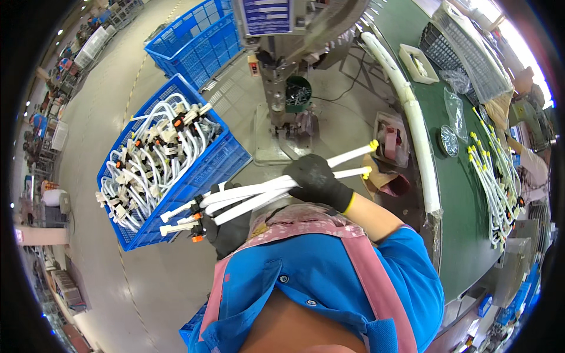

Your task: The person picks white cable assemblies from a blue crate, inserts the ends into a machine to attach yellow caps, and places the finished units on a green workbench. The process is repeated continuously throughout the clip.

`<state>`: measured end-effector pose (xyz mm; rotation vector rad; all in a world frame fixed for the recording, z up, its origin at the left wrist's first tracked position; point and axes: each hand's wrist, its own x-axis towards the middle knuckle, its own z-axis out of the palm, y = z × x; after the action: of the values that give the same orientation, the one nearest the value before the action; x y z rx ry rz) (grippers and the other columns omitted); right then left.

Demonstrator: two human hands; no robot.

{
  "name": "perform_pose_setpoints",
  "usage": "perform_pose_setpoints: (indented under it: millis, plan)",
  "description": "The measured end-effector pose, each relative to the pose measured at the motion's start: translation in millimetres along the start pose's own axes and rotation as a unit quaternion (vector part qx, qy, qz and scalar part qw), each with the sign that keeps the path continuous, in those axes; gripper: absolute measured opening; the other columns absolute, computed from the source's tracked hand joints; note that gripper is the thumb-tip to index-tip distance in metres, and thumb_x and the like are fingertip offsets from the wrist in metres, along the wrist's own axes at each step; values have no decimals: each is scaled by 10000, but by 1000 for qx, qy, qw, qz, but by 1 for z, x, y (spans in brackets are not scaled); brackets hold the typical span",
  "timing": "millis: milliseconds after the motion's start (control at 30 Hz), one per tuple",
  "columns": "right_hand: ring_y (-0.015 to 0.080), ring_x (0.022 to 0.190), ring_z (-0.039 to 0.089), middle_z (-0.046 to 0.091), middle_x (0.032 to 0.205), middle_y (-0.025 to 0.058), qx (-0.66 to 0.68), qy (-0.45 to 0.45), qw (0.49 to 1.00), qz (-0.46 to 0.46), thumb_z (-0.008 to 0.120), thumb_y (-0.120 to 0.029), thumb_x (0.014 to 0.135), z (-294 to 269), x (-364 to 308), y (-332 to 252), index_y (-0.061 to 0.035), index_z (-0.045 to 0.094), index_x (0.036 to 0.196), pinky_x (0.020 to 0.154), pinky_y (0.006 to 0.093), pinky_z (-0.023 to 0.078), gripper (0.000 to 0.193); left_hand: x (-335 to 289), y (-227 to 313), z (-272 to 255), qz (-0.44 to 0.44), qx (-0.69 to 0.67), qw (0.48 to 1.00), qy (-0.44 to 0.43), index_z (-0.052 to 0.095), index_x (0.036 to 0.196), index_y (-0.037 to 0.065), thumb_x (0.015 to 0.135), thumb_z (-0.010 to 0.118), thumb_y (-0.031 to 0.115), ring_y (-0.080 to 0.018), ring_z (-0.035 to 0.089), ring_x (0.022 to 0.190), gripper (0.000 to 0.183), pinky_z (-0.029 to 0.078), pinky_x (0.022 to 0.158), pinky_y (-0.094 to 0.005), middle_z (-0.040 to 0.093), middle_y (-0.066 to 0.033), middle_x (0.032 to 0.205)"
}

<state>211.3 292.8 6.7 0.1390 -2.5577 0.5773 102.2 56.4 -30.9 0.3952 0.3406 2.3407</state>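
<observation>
Two or more white hoses [254, 195] lie across my front, held in both black-gloved hands. My right hand [312, 178] is closed round them near their yellow-capped ends [367, 172], which stick out to the right. At the other end, my left hand [228, 230] grips beneath the hoses, beside their white, black and orange connectors [194, 223]; its fingers are partly hidden. Just left of these connectors stands a blue crate [176, 203], heaped with similar white hoses [154, 154] fitted with connectors.
A machine on a metal column [273, 94] stands ahead, a green bin of small parts [298, 94] beside it. Another blue crate [194, 50] is behind the full one. On the right, a green table [465, 235] carries more hoses [491, 188], a metal bowl [448, 141] and a tray [418, 63].
</observation>
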Motion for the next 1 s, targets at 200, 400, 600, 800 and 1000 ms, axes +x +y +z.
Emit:
perform_pose_setpoints:
  millis: [200,400,600,800,1000]
  plan:
    - [261,704,601,585,727,52,-45,-95,994,-23,711,-240,614,26,30,13,-124,573,810,639,395,459,267,8,33,0,-305,524,795,-14,528,1280,36,869,623,144,-247,568,1147,436,454,975,-367,582,-140,1248]
    - [237,615,569,536,629,55,-29,-83,991,-100,566,-171,743,62,53,15,-119,556,715,563,379,429,60,49,40,9,132,851,494,-123,634,1100,57,744,751,216,-280,653,812,406,504,743,-397,676,-135,981]
    - [248,683,591,566,691,54,-9,-118,984,-131,583,-173,737,88,85,12,-108,588,779,634,366,458,77,82,61,-37,-180,793,551,-188,568,1191,84,788,685,254,-365,633,864,452,493,760,-415,649,-196,995]
    - [298,741,598,600,752,94,62,-93,992,-66,677,-220,705,86,115,7,-82,634,830,688,408,480,190,91,83,-59,-140,842,483,-195,562,1168,66,759,674,204,-357,638,856,446,500,739,-419,652,-188,990]
    - [282,728,618,655,781,65,-14,126,985,117,726,-131,708,9,94,39,-90,667,865,645,390,480,173,108,106,-51,-103,878,410,-226,555,1187,40,708,739,147,-368,643,869,524,510,735,-422,649,-203,1045]
